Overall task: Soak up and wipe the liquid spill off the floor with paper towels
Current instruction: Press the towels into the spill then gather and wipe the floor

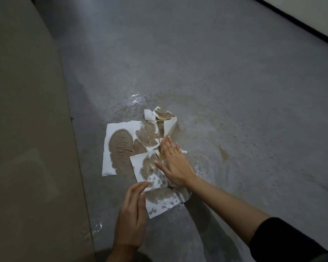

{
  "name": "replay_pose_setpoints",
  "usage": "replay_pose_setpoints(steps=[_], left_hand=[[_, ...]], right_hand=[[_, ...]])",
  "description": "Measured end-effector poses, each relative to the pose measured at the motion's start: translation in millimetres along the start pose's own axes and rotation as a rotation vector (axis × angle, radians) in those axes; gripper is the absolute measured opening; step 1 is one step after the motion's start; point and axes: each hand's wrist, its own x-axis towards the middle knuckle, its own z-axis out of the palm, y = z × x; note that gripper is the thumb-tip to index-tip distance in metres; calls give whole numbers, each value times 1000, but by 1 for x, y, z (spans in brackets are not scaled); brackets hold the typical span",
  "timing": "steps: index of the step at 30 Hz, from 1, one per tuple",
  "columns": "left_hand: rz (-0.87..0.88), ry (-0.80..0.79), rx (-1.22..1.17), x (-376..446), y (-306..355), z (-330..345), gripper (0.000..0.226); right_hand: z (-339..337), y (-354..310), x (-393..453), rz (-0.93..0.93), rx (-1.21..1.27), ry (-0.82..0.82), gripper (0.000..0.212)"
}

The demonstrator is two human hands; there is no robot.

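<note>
I'm seeing the right hand (173,163) lying flat, fingers straight and spread, pressing on the soaked paper towels (140,154) at centre frame, gripping nothing. The left hand (133,210), lower centre, is touching the nearest sheet's edge with straight fingers, holding nothing. Brownish spill (203,114) is glistening on the grey floor (178,53) around and right of the towels.

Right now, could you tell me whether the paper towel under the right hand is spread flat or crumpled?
Spread flat: the paper towel lies open on the floor, brown-soaked, under the right hand.
</note>
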Motion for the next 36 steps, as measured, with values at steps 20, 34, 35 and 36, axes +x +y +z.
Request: replay_pose_setpoints(steps=[20, 34, 35, 36], left_hand=[[8, -219, 773, 60, -41, 32, 87], [-15, -142, 700, 68, -28, 22, 62], [-64, -87, 620, 70, -23, 21, 53], [-115, -11, 529, 70, -17, 19, 44]], right_hand=[[-13, -9, -16, -249, -66, -17, 50], [-28, -24, 11, -332, -404, -314, 55], [-31, -28, 14, -344, -398, -288, 54], [-30, -32, 16, -350, -386, -273, 54]])
